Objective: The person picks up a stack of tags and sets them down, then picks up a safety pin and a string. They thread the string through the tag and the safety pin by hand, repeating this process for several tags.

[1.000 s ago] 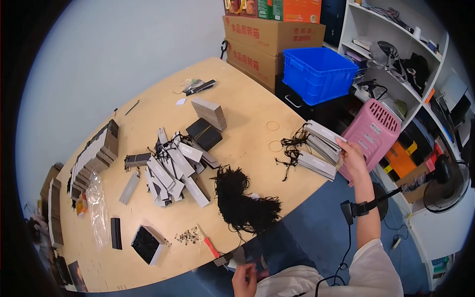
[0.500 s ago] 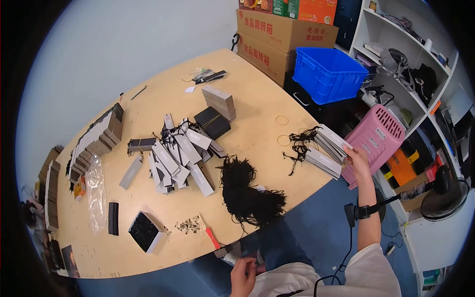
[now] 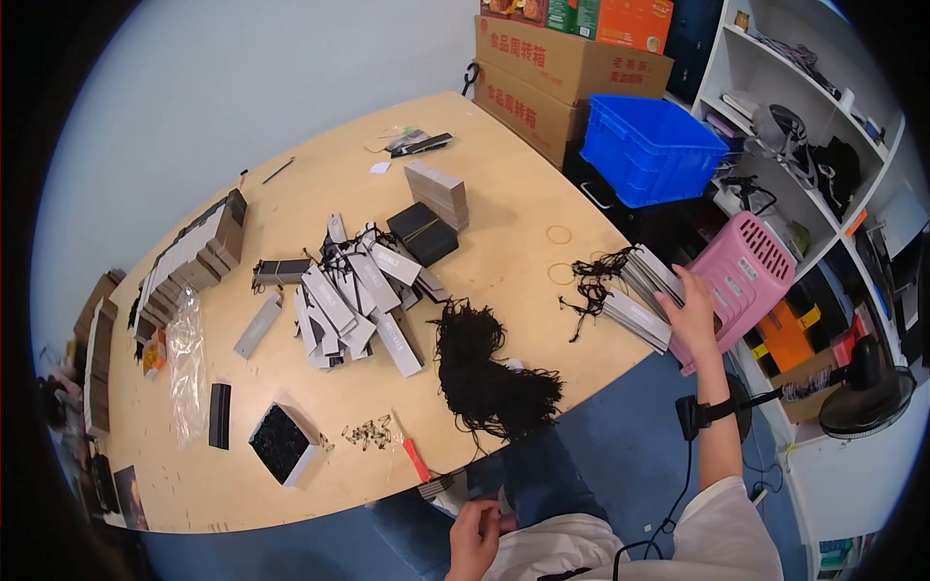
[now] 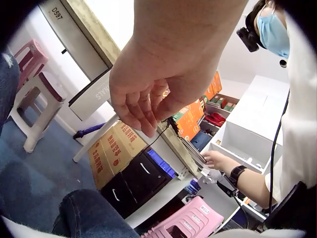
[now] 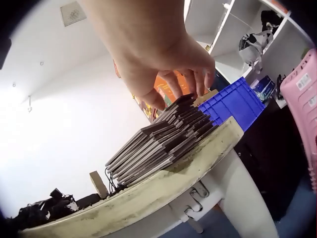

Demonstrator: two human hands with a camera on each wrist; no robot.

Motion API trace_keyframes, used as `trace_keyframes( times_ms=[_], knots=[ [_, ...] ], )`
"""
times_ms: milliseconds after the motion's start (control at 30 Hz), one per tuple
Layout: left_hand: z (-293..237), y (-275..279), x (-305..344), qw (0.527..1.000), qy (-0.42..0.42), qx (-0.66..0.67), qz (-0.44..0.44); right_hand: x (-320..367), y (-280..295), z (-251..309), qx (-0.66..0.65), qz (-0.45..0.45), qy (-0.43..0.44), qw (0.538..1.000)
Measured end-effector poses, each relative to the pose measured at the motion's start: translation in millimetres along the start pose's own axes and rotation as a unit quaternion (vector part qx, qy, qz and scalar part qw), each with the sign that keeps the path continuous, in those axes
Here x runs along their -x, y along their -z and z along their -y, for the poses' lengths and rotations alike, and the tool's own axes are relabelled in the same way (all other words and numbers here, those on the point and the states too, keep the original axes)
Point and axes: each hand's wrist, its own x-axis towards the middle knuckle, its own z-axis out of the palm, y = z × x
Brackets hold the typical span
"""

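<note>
My right hand is at the ends of grey printed tags stacked in two groups near the table's right edge. Black cords trail from their far ends. In the right wrist view, the thumb and spread fingers come down right at the top of the tag stack. My left hand is low by my lap, its fingers loosely curled and nothing visibly held. From the left wrist, a pale tag shows behind that hand.
A tag heap and black cord bundle lie mid-table. Nearer me are a cord-filled box, small metal clasps and a red-handled tool. Right of the table stand a pink stool and blue crate.
My right hand has shifted from pinching the end of the upper tags to spreading across the stack ends. The head view has turned slightly; the left hand stays low.
</note>
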Motion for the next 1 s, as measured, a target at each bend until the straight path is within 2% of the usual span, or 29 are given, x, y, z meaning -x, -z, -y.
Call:
trace_keyframes(
  times_ms=[67, 200, 267, 367, 500, 567, 600, 667, 767, 1000],
  knots=[
    [-6.7, 1.9, -2.2, 0.999, -0.021, -0.030, 0.007, -1.8, 0.2, 10.2, 0.010, 0.072, -0.021, 0.997],
    [-5.3, 1.1, -2.9, 1.000, -0.010, -0.018, -0.006, -5.1, -3.5, 11.6, 0.045, 0.102, -0.037, 0.993],
    [-1.9, 1.2, -3.4, 0.998, 0.051, -0.020, 0.016, -7.2, 3.0, 20.8, 0.064, 0.131, -0.070, 0.987],
    [-3.9, 1.3, -3.0, 0.998, 0.051, -0.021, 0.017, -9.8, 0.8, 21.3, 0.090, 0.130, -0.033, 0.987],
    [-3.6, 2.1, -3.1, 0.999, 0.046, -0.016, 0.015, -26.6, -14.6, 27.6, 0.085, 0.105, -0.042, 0.990],
    [-6.0, 2.9, -3.7, 0.999, 0.038, -0.016, 0.021, -38.9, -19.4, 31.6, 0.064, 0.150, -0.107, 0.981],
    [-3.5, 2.6, -2.8, 0.999, 0.039, -0.016, 0.019, -43.5, -20.6, 31.2, 0.063, 0.151, -0.105, 0.981],
    [4.7, 2.6, -1.7, 0.999, 0.036, -0.013, 0.015, -52.0, -23.2, 28.2, 0.074, 0.230, -0.131, 0.961],
    [3.8, 4.6, -0.3, 0.999, 0.043, -0.007, 0.013, -54.4, -29.0, 16.2, 0.034, 0.231, -0.126, 0.964],
    [4.4, 6.1, -1.6, 0.999, 0.045, -0.013, 0.014, -52.5, -33.4, 20.9, 0.052, 0.224, -0.124, 0.965]
  ],
)
